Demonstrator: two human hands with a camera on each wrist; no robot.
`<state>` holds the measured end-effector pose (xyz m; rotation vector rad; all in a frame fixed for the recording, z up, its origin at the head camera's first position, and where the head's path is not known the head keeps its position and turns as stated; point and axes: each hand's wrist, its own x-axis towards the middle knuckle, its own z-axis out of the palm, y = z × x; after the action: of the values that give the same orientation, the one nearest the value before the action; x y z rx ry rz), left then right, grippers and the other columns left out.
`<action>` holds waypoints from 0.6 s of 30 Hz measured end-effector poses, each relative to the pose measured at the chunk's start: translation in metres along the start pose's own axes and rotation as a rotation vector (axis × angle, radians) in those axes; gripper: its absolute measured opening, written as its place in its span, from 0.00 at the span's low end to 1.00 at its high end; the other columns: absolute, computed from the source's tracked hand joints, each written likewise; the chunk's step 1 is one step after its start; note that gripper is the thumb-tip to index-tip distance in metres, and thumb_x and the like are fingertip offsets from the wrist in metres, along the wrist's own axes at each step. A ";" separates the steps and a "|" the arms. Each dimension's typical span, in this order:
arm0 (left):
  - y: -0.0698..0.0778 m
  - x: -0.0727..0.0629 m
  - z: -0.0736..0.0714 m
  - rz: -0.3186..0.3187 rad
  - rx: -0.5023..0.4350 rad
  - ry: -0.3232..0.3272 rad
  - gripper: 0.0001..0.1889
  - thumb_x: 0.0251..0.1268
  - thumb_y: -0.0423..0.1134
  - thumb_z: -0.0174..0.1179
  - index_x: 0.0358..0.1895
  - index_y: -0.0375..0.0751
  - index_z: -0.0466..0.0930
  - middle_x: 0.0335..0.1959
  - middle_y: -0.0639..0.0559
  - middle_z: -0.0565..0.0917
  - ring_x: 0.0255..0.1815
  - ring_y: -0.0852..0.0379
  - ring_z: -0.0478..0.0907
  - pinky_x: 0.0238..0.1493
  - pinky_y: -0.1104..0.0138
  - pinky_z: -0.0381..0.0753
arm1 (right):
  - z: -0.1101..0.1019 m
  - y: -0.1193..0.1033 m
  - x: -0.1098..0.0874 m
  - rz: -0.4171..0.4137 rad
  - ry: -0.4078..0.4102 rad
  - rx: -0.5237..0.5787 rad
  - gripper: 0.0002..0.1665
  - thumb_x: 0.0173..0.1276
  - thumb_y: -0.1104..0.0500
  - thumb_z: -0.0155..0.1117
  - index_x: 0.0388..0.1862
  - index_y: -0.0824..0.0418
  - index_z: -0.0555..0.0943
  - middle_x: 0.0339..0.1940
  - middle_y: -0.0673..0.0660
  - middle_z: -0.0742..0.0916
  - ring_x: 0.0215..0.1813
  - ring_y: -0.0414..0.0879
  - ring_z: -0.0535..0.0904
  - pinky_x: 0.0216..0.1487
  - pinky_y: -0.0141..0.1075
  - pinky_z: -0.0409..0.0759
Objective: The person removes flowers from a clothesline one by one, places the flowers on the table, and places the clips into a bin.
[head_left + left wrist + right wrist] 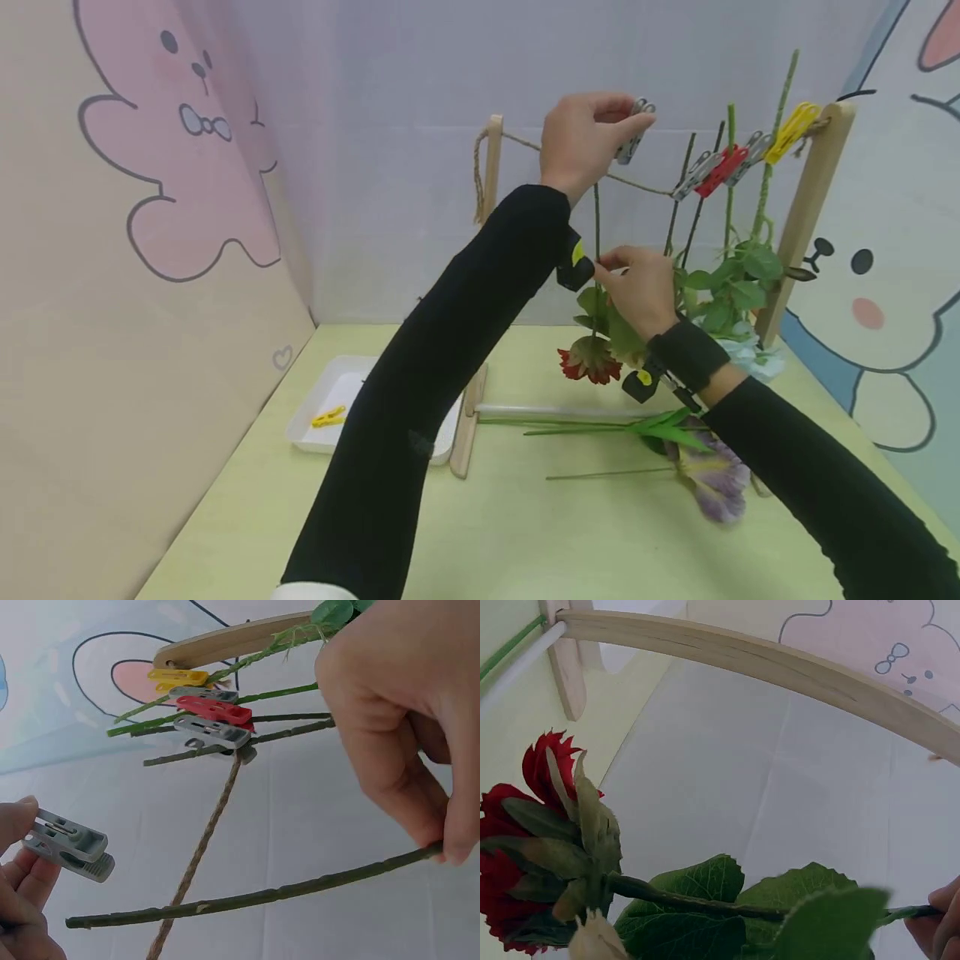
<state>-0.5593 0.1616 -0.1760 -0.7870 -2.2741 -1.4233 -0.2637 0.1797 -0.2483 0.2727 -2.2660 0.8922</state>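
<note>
My left hand pinches a grey clothespin above the twine. In the left wrist view the pin's tip is apart from both twine and stem. A red artificial flower hangs head down, its stem pinched between thumb and fingers of my right hand. The upper part of that stem crosses the twine. To the right, grey, red and yellow clothespins fix several other stems to the twine, with green leaves and pale blue petals below.
Wooden posts hold the twine at both ends. On the table, a purple flower and green stems lie at the frame's foot, by a white rod. At left, a white tray holds yellow clothespins, partly behind my left sleeve.
</note>
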 end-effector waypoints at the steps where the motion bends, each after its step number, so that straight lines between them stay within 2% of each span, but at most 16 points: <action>1: 0.010 -0.015 -0.017 0.012 -0.009 0.003 0.28 0.35 0.70 0.60 0.48 0.77 0.72 0.50 0.78 0.75 0.54 0.81 0.66 0.59 0.77 0.63 | 0.001 0.000 -0.002 -0.047 -0.003 -0.014 0.09 0.61 0.63 0.62 0.33 0.68 0.84 0.28 0.66 0.86 0.10 0.25 0.65 0.21 0.29 0.70; 2: 0.024 -0.036 -0.035 0.031 -0.029 0.007 0.28 0.34 0.70 0.60 0.47 0.76 0.73 0.48 0.78 0.75 0.53 0.81 0.66 0.58 0.78 0.63 | 0.002 0.000 -0.004 -0.096 -0.008 -0.025 0.08 0.61 0.63 0.63 0.33 0.68 0.84 0.28 0.65 0.86 0.11 0.28 0.68 0.21 0.30 0.70; 4: 0.066 -0.093 -0.078 0.065 -0.014 0.012 0.26 0.38 0.69 0.61 0.46 0.72 0.76 0.47 0.73 0.78 0.52 0.80 0.68 0.57 0.79 0.64 | 0.004 0.002 -0.009 -0.188 -0.021 -0.047 0.06 0.59 0.64 0.64 0.32 0.67 0.85 0.27 0.64 0.87 0.14 0.37 0.73 0.21 0.33 0.72; 6: 0.110 -0.153 -0.118 0.103 -0.009 0.019 0.22 0.45 0.62 0.63 0.46 0.61 0.79 0.46 0.66 0.80 0.50 0.75 0.71 0.56 0.78 0.65 | 0.006 0.003 -0.014 -0.273 -0.041 -0.069 0.05 0.58 0.65 0.64 0.31 0.67 0.85 0.27 0.62 0.87 0.17 0.45 0.77 0.22 0.35 0.73; 9: 0.150 -0.223 -0.160 0.147 0.049 0.058 0.16 0.56 0.49 0.63 0.44 0.46 0.81 0.44 0.53 0.82 0.48 0.66 0.75 0.53 0.78 0.67 | 0.008 0.004 -0.023 -0.410 -0.054 -0.115 0.04 0.56 0.66 0.66 0.29 0.66 0.85 0.25 0.60 0.87 0.19 0.47 0.78 0.22 0.37 0.74; 11: 0.154 -0.248 -0.178 0.156 0.060 0.065 0.13 0.57 0.42 0.64 0.42 0.39 0.81 0.41 0.49 0.83 0.46 0.62 0.76 0.46 0.78 0.69 | 0.010 0.003 -0.031 -0.506 -0.054 -0.148 0.02 0.53 0.68 0.66 0.27 0.66 0.84 0.22 0.59 0.86 0.19 0.46 0.77 0.20 0.36 0.73; 12: 0.151 -0.257 -0.186 0.157 0.074 0.062 0.13 0.57 0.41 0.63 0.42 0.38 0.81 0.41 0.47 0.83 0.44 0.61 0.76 0.42 0.78 0.70 | 0.011 0.004 -0.035 -0.558 -0.052 -0.167 0.02 0.52 0.69 0.67 0.27 0.66 0.84 0.22 0.58 0.85 0.18 0.45 0.77 0.20 0.35 0.73; 15: 0.132 -0.281 -0.208 0.173 0.141 0.066 0.12 0.55 0.40 0.64 0.41 0.38 0.82 0.38 0.47 0.84 0.40 0.59 0.76 0.27 0.76 0.68 | 0.014 0.004 -0.048 -0.715 -0.057 -0.252 0.05 0.47 0.70 0.68 0.25 0.65 0.83 0.19 0.56 0.82 0.17 0.43 0.74 0.17 0.32 0.70; 18: 0.103 -0.306 -0.229 0.173 0.210 0.078 0.13 0.54 0.39 0.65 0.42 0.37 0.81 0.39 0.46 0.84 0.39 0.57 0.77 0.25 0.76 0.67 | 0.016 0.006 -0.064 -0.847 -0.104 -0.387 0.08 0.45 0.70 0.71 0.22 0.64 0.79 0.17 0.55 0.77 0.14 0.40 0.68 0.14 0.28 0.62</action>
<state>-0.2552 -0.0923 -0.1719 -0.8232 -2.1926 -1.0994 -0.2270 0.1707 -0.3022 1.0097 -2.0434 -0.0006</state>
